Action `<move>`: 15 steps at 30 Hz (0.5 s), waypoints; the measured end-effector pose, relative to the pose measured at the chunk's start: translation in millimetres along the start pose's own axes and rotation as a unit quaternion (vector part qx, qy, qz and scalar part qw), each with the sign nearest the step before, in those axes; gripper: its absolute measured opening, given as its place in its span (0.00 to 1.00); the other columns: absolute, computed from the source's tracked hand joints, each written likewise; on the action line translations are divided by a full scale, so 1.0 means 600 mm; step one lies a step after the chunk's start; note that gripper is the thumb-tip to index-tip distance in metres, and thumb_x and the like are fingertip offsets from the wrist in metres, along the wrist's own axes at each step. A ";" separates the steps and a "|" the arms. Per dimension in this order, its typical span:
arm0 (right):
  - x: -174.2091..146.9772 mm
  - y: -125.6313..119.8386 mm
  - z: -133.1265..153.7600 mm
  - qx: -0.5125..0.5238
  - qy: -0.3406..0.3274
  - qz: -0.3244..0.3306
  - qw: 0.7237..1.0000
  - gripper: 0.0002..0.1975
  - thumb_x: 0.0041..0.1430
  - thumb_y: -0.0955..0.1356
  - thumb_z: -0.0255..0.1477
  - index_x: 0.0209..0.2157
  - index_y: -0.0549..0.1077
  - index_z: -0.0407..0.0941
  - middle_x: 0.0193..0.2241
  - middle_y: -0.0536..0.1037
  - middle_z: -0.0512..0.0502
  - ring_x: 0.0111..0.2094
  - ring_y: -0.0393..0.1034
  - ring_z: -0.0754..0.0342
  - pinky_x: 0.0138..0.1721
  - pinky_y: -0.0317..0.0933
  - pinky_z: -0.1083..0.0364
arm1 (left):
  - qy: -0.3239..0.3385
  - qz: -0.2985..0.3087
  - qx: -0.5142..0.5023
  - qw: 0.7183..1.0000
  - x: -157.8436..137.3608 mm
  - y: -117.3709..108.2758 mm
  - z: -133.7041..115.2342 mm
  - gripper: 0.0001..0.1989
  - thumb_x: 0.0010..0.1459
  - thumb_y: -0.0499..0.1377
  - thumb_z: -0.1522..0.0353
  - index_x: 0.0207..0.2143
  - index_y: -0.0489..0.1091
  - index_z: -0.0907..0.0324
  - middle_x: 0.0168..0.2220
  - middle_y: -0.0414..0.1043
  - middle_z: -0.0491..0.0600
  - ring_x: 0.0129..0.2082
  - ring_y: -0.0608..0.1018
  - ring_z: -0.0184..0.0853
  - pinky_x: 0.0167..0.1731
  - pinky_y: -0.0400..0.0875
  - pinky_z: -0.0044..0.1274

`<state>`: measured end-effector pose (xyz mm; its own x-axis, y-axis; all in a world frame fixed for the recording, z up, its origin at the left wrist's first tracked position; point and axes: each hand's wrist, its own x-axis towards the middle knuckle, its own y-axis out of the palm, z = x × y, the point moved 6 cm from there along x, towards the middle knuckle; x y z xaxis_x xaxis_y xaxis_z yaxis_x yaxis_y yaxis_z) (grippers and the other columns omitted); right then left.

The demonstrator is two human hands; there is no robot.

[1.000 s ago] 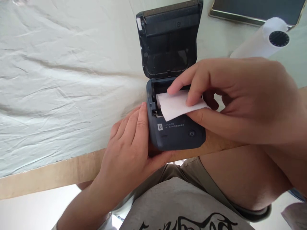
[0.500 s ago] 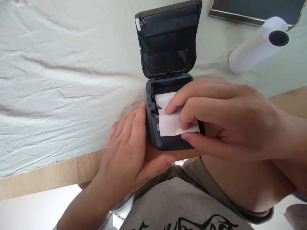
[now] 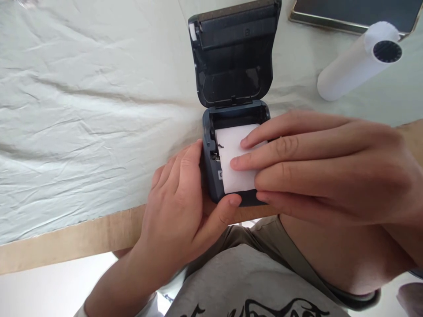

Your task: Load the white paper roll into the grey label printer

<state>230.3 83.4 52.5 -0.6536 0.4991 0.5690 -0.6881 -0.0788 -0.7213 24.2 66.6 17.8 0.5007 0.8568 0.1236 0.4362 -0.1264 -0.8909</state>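
Observation:
A small dark blue portable printer (image 3: pixel 214 189) sits at the table edge, its black lid (image 3: pixel 231 57) swung up and back. White paper (image 3: pixel 231 176) lies in its bay and extends toward the front. My left hand (image 3: pixel 178 198) braces the printer, with straight fingers along its left side and the thumb at the front corner. My right hand (image 3: pixel 330 167) reaches in from the right, fingers stretched out, fingertips lying on the paper. It covers the paper's right part and the printer's right side.
A white paper roll (image 3: pixel 353 66) with a dark hollow core lies at the right. Behind it is a dark flat-screened device (image 3: pixel 357 13) with a shiny edge. Wrinkled pale cloth (image 3: pixel 99 110) covers the table, leaving a wooden front edge (image 3: pixel 99 233) bare.
My right fingers have straightened from a bent grip on the paper's front edge and now lie across it. The paper extends slightly further forward. My left thumb has moved up to the printer's front corner.

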 end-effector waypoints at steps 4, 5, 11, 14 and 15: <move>0.002 0.002 0.002 0.007 -0.003 -0.002 1.000 0.14 0.75 0.76 0.28 0.32 0.76 0.43 0.48 0.89 0.51 0.52 0.85 0.60 0.66 0.83 0.61 | 0.006 -0.006 0.005 1.000 -0.001 0.002 0.000 0.36 0.88 0.47 0.45 0.78 0.62 0.65 0.71 0.82 0.68 0.68 0.87 0.57 0.64 0.86 0.48; 0.002 0.002 0.004 0.008 -0.004 -0.001 1.000 0.15 0.75 0.76 0.28 0.31 0.75 0.43 0.48 0.89 0.51 0.52 0.85 0.60 0.66 0.83 0.61 | 0.006 -0.009 0.004 1.000 -0.002 0.003 0.000 0.36 0.88 0.47 0.45 0.78 0.62 0.66 0.70 0.82 0.68 0.68 0.87 0.57 0.64 0.86 0.47; -0.018 0.003 -0.003 0.026 0.071 0.039 0.996 0.12 0.78 0.75 0.41 0.45 0.81 0.46 0.55 0.87 0.47 0.65 0.83 0.51 0.72 0.84 0.49 | 0.004 -0.006 0.002 1.000 -0.001 0.004 -0.004 0.33 0.90 0.44 0.51 0.78 0.62 0.68 0.69 0.83 0.68 0.68 0.87 0.56 0.62 0.86 0.46; -0.030 0.000 -0.023 0.044 0.145 0.029 0.988 0.20 0.79 0.73 0.52 0.53 0.81 0.49 0.61 0.82 0.44 0.73 0.78 0.46 0.78 0.81 0.42 | 0.006 -0.004 0.007 1.000 -0.002 0.004 -0.004 0.32 0.89 0.47 0.53 0.78 0.62 0.67 0.69 0.82 0.68 0.68 0.87 0.56 0.63 0.86 0.45; -0.031 -0.002 -0.029 0.048 0.160 0.019 0.986 0.21 0.80 0.71 0.52 0.54 0.80 0.49 0.63 0.81 0.44 0.74 0.77 0.46 0.80 0.79 0.41 | 0.007 -0.005 0.005 1.000 -0.003 0.005 -0.003 0.32 0.89 0.47 0.51 0.79 0.62 0.67 0.69 0.82 0.68 0.68 0.86 0.56 0.64 0.86 0.46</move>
<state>248.8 89.3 35.8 -0.5573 0.7398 0.3770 -0.7018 -0.1772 -0.6900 26.0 63.7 16.0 0.5070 0.8506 0.1394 0.4334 -0.1118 -0.8942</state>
